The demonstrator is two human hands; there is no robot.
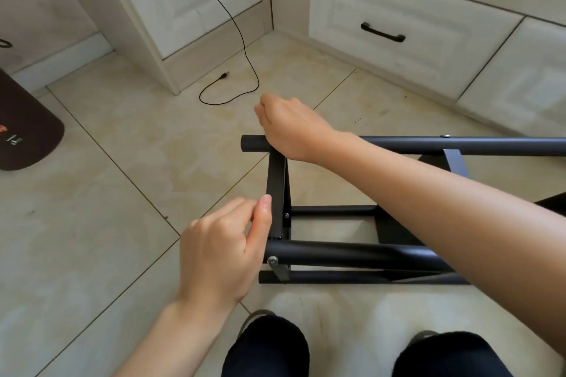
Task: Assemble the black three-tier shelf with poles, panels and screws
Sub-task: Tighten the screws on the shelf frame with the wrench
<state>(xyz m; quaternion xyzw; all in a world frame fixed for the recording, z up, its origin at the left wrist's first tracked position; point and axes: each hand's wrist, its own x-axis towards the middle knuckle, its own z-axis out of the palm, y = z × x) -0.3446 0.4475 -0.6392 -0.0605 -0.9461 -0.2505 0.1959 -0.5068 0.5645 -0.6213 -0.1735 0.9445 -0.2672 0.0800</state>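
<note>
The black shelf frame (337, 249) lies on its side on the tiled floor in front of my knees, its poles running left to right. An end panel (275, 180) spans from the far pole (490, 145) to the near pole (352, 251). My right hand (291, 125) sits over the left end of the far pole with its fingers curled together on the far side; what they hold is hidden. My left hand (220, 251) is at the near pole's left end, thumb straight against the panel's edge and fingers loosely curled. A silver screw with a grey key (277, 268) sticks out of the near pole.
White cabinets with black handles (382, 32) line the back and right. A black cable (242, 49) trails across the tiles to the far left of the frame. A dark mat (27, 131) lies at the left edge. My knees (266, 349) are at the bottom.
</note>
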